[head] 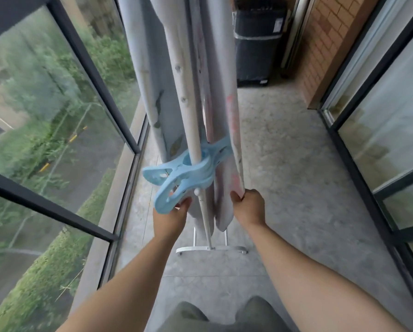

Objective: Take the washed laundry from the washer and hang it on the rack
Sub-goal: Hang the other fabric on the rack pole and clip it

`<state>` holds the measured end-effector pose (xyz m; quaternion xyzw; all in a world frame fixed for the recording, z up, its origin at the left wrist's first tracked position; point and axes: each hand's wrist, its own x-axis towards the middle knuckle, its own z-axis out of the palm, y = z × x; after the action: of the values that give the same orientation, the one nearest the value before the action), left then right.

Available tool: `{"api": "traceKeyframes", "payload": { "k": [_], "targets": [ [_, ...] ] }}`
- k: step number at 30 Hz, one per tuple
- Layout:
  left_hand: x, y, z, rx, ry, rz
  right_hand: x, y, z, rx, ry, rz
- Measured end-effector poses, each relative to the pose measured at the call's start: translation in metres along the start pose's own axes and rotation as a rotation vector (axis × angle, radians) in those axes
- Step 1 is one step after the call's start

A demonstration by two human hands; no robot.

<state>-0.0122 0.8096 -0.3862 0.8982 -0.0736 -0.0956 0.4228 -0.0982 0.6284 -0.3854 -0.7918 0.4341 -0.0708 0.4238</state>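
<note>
Head: sheet (blue clip on it) drapes rack, long axis away.

A grey speckled concrete floor runs along the narrow balcony; on the left stand large window panes in dark metal frames; through the glass one sees green trees, a trimmed hedge and a grey road with yellow markings at its edge; on the right is a brick wall; nearer, beside it, glass doors in dark frames.
</note>
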Motion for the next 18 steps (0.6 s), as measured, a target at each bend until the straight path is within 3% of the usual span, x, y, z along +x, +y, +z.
{"api": "traceKeyframes", "payload": {
  "k": [3, 9, 18],
  "targets": [
    [0.005, -0.026, 0.033, 0.106, -0.012, 0.009, 0.014, 0.031, 0.026, -0.003, 0.025, -0.046],
    [0.021, -0.089, 0.119, 0.035, -0.04, -0.011, 0.049, 0.097, 0.095, 0.096, -0.021, -0.095],
    [0.056, -0.24, 0.241, 0.015, -0.015, -0.062, 0.105, 0.224, 0.233, 0.077, -0.053, -0.078]
  ]
}}
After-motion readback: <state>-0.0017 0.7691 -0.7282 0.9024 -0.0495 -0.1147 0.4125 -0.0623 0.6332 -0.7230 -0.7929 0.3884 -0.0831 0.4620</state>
